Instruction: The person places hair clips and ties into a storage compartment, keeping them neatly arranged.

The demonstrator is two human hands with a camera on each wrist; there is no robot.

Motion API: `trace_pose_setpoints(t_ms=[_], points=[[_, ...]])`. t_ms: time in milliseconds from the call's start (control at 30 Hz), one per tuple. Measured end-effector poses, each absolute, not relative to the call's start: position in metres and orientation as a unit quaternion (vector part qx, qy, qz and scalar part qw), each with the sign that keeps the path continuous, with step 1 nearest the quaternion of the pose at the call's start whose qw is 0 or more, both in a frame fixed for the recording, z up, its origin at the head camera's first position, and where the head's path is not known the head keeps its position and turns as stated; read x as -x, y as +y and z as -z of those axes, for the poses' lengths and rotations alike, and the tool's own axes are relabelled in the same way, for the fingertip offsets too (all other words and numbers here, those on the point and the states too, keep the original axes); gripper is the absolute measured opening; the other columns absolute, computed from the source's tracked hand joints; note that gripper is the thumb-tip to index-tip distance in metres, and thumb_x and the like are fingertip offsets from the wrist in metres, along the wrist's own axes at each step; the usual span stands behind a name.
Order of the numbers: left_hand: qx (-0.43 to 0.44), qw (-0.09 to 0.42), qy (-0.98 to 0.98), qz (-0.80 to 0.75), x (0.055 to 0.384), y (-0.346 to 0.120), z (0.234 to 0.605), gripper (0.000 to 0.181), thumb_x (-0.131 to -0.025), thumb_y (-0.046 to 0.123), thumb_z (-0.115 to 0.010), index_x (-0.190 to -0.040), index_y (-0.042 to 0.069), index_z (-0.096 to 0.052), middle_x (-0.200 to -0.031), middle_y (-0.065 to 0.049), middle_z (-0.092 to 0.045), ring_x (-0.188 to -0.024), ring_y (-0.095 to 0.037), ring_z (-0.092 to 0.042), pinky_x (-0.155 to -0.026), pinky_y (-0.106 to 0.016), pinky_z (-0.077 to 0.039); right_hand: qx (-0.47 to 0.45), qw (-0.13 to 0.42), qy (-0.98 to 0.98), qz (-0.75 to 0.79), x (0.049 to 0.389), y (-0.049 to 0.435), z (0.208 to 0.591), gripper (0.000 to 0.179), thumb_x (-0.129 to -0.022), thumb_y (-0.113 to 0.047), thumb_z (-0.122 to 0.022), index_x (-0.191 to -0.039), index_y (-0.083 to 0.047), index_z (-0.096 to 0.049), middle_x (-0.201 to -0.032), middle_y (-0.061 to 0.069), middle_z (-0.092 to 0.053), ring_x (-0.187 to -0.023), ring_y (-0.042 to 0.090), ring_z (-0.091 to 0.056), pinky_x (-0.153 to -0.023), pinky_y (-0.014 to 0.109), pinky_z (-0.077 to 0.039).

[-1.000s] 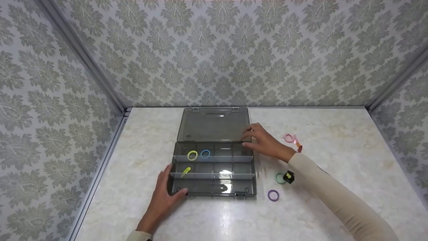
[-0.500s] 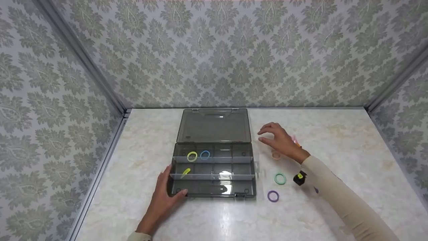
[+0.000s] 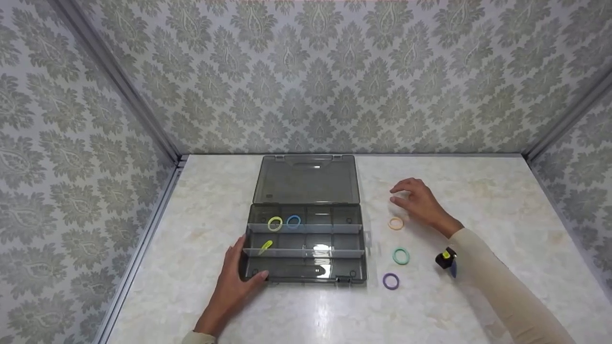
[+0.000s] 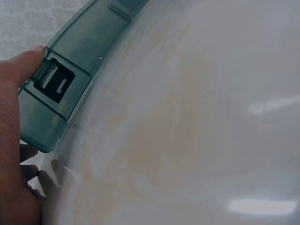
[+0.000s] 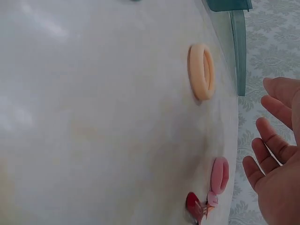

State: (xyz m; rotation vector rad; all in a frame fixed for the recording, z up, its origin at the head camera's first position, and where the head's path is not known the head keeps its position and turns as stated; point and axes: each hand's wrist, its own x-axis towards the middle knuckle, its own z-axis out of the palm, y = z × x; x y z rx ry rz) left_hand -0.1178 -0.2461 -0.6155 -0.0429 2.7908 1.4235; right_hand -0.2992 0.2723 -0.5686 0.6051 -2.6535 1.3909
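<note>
My left hand (image 3: 234, 272) holds the near left corner of a smoky grey compartment box (image 3: 306, 282), thumb on the front edge and fingers along the side. In the left wrist view the thumb rests beside a latch (image 4: 56, 80). The box's lid (image 3: 306, 179) lies open toward the wall. Inside are a yellow hair tie (image 3: 275, 223), a blue hair tie (image 3: 293, 221) and a yellow-green hair clip (image 3: 266, 247). My right hand (image 3: 423, 203) hovers right of the box, fingers loosely bent, holding nothing. An orange hair tie (image 3: 396, 223) lies close below it.
A green hair tie (image 3: 400, 256) and a purple one (image 3: 391, 281) lie right of the box. A blue clip (image 3: 453, 269) shows beside the right sleeve. In the right wrist view are a pink hair tie (image 5: 219, 175) and a red clip (image 5: 193, 205). Patterned walls (image 3: 315, 81) border the table.
My right hand has moved from the box's far right edge out to the right, above the table. The orange hair tie has come into view. My left hand has stayed put.
</note>
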Motion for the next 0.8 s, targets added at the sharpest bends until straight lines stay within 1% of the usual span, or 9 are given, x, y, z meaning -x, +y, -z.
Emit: trace_pose_setpoints(t_ms=[100,233,300,400,500,600,700,800], points=[[0.014,0.003,0.890,-0.455,0.117,-0.247,0.615,0.113,-0.093,0.055,-0.086,-0.177,0.018,-0.020,-0.182,-0.017,-0.020,-0.169,-0.046,-0.005,-0.134,-0.067,-0.012,-0.198,0.048,-0.867,-0.455,0.296,0.277,0.572,0.017,-0.102,-0.009,-0.080,-0.115,0.002,-0.081,-0.123,0.018,-0.069,-0.117,0.033,-0.055,-0.095,0.045,-0.041],[0.010,-0.001,0.891,-0.454,0.117,-0.247,0.616,0.112,-0.093,0.054,-0.086,-0.177,0.018,-0.021,-0.182,-0.018,-0.021,-0.169,-0.048,-0.006,-0.134,-0.068,-0.013,-0.206,0.057,-0.867,-0.450,0.289,0.283,0.579,0.013,-0.101,-0.006,-0.081,-0.112,0.001,-0.081,-0.120,0.018,-0.070,-0.116,0.030,-0.054,-0.100,0.042,-0.048],[0.006,-0.004,0.891,-0.454,0.117,-0.247,0.616,0.113,-0.093,0.054,-0.087,-0.177,0.018,-0.021,-0.182,-0.018,-0.022,-0.169,-0.047,-0.007,-0.134,-0.068,-0.013,-0.205,0.056,-0.869,-0.446,0.285,0.285,0.582,0.012,-0.101,-0.005,-0.081,-0.112,0.000,-0.081,-0.120,0.017,-0.069,-0.116,0.028,-0.052,-0.101,0.042,-0.050],[0.004,-0.007,0.891,-0.454,0.116,-0.247,0.616,0.112,-0.093,0.054,-0.087,-0.177,0.018,-0.021,-0.182,-0.017,-0.022,-0.169,-0.047,-0.007,-0.134,-0.068,-0.013,-0.205,0.054,-0.874,-0.438,0.280,0.286,0.585,0.011,-0.101,-0.004,-0.081,-0.111,-0.001,-0.081,-0.121,0.016,-0.068,-0.119,0.028,-0.048,-0.103,0.045,-0.047],[0.007,-0.003,0.891,-0.455,0.116,-0.247,0.615,0.112,-0.094,0.055,-0.086,-0.177,0.020,-0.021,-0.182,-0.016,-0.021,-0.169,-0.047,-0.006,-0.134,-0.068,-0.013,-0.212,0.052,-0.877,-0.428,0.275,0.286,0.587,0.012,-0.100,-0.003,-0.081,-0.112,0.000,-0.081,-0.123,0.018,-0.067,-0.123,0.032,-0.046,-0.104,0.050,-0.041],[0.013,0.006,0.891,-0.454,0.116,-0.246,0.615,0.112,-0.094,0.057,-0.085,-0.178,0.022,-0.020,-0.183,-0.016,-0.020,-0.169,-0.048,-0.005,-0.133,-0.071,-0.014,-0.225,0.046,-0.876,-0.425,0.271,0.286,0.589,0.014,-0.099,-0.002,-0.081,-0.112,0.001,-0.081,-0.125,0.019,-0.065,-0.127,0.034,-0.043,-0.106,0.053,-0.038],[0.019,0.014,0.892,-0.451,0.116,-0.246,0.614,0.112,-0.094,0.059,-0.084,-0.178,0.024,-0.019,-0.183,-0.016,-0.019,-0.168,-0.050,-0.004,-0.131,-0.073,-0.015,-0.238,0.037,-0.869,-0.432,0.266,0.285,0.589,0.015,-0.099,-0.004,-0.082,-0.113,0.001,-0.081,-0.127,0.019,-0.064,-0.128,0.034,-0.041,-0.107,0.053,-0.037],[0.021,0.017,0.891,-0.452,0.116,-0.246,0.614,0.112,-0.094,0.059,-0.084,-0.178,0.024,-0.019,-0.183,-0.016,-0.018,-0.168,-0.049,-0.004,-0.132,-0.072,-0.014,-0.248,0.037,-0.867,-0.431,0.263,0.284,0.589,0.017,-0.098,-0.007,-0.084,-0.113,0.000,-0.081,-0.126,0.018,-0.063,-0.127,0.035,-0.041,-0.106,0.053,-0.036]])
